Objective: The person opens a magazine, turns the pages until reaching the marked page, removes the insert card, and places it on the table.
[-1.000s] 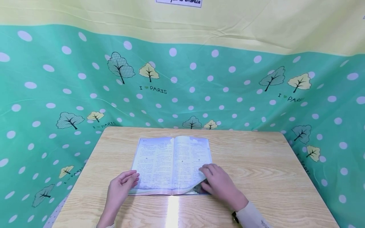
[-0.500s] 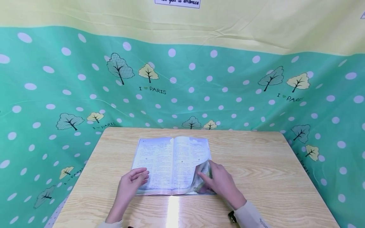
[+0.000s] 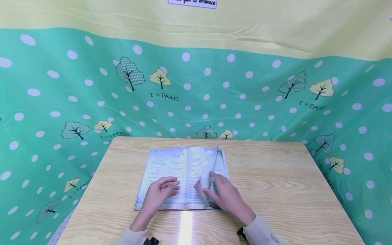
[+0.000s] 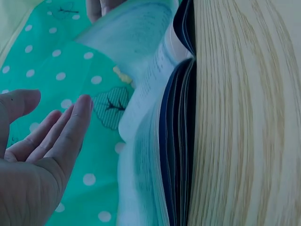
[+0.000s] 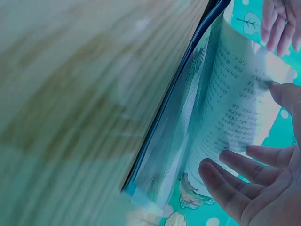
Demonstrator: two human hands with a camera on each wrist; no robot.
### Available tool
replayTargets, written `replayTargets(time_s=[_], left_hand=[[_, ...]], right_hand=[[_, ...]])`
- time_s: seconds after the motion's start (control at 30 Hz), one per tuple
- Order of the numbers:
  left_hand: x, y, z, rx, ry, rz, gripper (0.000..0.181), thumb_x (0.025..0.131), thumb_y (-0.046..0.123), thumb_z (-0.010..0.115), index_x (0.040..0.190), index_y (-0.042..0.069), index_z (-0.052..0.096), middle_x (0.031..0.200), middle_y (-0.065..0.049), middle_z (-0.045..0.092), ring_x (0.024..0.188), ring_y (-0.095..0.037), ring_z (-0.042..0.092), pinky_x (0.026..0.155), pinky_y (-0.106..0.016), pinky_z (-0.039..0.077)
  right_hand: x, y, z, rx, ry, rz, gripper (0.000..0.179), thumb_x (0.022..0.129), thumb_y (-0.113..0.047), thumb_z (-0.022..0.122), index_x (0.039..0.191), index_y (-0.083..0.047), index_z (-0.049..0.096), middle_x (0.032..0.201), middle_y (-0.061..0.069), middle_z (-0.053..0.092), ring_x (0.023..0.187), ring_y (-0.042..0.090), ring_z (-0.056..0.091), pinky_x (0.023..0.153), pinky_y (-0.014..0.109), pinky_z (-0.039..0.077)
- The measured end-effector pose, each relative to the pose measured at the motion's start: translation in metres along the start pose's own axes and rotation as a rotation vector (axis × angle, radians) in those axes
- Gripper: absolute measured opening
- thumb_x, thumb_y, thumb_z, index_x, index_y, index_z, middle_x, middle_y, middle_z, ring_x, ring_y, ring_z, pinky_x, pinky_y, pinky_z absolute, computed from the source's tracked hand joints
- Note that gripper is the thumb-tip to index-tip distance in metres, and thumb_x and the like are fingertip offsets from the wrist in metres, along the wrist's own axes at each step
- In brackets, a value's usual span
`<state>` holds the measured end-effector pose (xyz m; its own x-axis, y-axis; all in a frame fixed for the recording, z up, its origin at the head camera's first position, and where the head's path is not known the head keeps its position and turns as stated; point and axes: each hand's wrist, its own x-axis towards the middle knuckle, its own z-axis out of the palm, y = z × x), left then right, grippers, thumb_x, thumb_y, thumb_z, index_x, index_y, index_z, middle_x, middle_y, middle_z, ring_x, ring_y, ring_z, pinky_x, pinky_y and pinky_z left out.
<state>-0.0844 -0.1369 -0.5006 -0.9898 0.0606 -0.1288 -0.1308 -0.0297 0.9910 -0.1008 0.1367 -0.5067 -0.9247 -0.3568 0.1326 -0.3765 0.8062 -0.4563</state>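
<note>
An open book [image 3: 166, 161] with printed text lies on the wooden table. One of its right-hand pages [image 3: 208, 166] stands lifted and curls over toward the spine. My right hand [image 3: 228, 195] is at this page's outer side; in the right wrist view its spread, fairly straight fingers [image 5: 249, 167] lie against the raised sheet [image 5: 235, 99], thumb near its edge. Above the lower left page hovers my left hand [image 3: 159, 194], holding nothing, its fingers relaxed. In the left wrist view the book's stacked page edges [image 4: 176, 146] show beside that hand.
The light wooden table [image 3: 269, 177] extends around the book. A green and yellow curtain [image 3: 196, 78] with dots and trees hangs behind and at the sides. Dark straps [image 3: 242, 233] show at both wrists, and a bright reflection falls on the wood in front of the book.
The right page has gone from a lifted lower corner to being raised along its length, bending leftward with my right hand. My left hand has moved right, over the left page.
</note>
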Motion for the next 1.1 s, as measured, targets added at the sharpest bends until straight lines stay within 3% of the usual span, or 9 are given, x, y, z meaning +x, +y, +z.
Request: replayTargets(time_s=[0.17,0.33,0.6,0.73,0.87,1.1], left_hand=[[0.0,0.0,0.013,-0.011,-0.076,0.013,0.039,0.094,0.008,0.07,0.123,-0.016,0.058,0.112,-0.031,0.067,0.1,-0.041,0.069,0.083,-0.035,0.062],[-0.001,-0.001,0.023,0.028,-0.127,0.025,0.037,0.092,0.008,0.071,0.121,-0.013,0.062,0.105,-0.024,0.071,0.092,-0.034,0.072,0.08,-0.034,0.063],[-0.002,-0.007,0.029,0.138,-0.117,0.04,0.031,0.09,0.009,0.073,0.116,-0.006,0.067,0.095,-0.013,0.075,0.082,-0.023,0.074,0.074,-0.03,0.063],[-0.004,-0.01,0.021,0.163,-0.074,0.048,0.032,0.089,0.009,0.075,0.116,-0.007,0.067,0.094,-0.013,0.075,0.08,-0.023,0.074,0.073,-0.03,0.064],[-0.009,-0.011,0.004,0.128,0.009,0.01,0.03,0.087,0.002,0.074,0.115,-0.008,0.068,0.094,-0.016,0.075,0.08,-0.026,0.074,0.073,-0.031,0.064],[-0.021,-0.011,-0.035,0.155,0.183,-0.059,0.028,0.087,0.001,0.075,0.114,-0.005,0.069,0.094,-0.016,0.075,0.079,-0.025,0.074,0.072,-0.03,0.064]], right_hand=[[0.002,-0.005,0.004,-0.006,0.026,-0.071,0.072,0.095,-0.049,0.066,0.148,-0.005,0.044,0.137,0.017,0.056,0.124,0.031,0.055,0.1,0.046,0.053],[0.004,-0.01,0.009,-0.008,0.051,-0.147,0.072,0.094,-0.044,0.07,0.147,-0.003,0.045,0.137,0.017,0.055,0.125,0.03,0.055,0.103,0.044,0.052],[0.004,-0.014,0.008,-0.001,0.065,-0.17,0.072,0.092,-0.042,0.072,0.147,-0.002,0.045,0.137,0.016,0.055,0.125,0.029,0.055,0.103,0.043,0.052],[0.002,-0.011,0.004,0.009,0.035,-0.118,0.073,0.094,-0.045,0.069,0.149,-0.004,0.044,0.14,0.015,0.053,0.127,0.029,0.053,0.102,0.044,0.053],[-0.002,-0.003,0.001,0.008,-0.034,-0.092,0.073,0.096,-0.048,0.064,0.149,-0.001,0.042,0.143,0.019,0.05,0.13,0.033,0.05,0.105,0.048,0.049],[-0.01,0.011,0.001,-0.089,-0.228,-0.141,0.089,0.086,-0.054,0.074,0.15,-0.002,0.041,0.15,0.025,0.04,0.135,0.041,0.041,0.109,0.057,0.042]])
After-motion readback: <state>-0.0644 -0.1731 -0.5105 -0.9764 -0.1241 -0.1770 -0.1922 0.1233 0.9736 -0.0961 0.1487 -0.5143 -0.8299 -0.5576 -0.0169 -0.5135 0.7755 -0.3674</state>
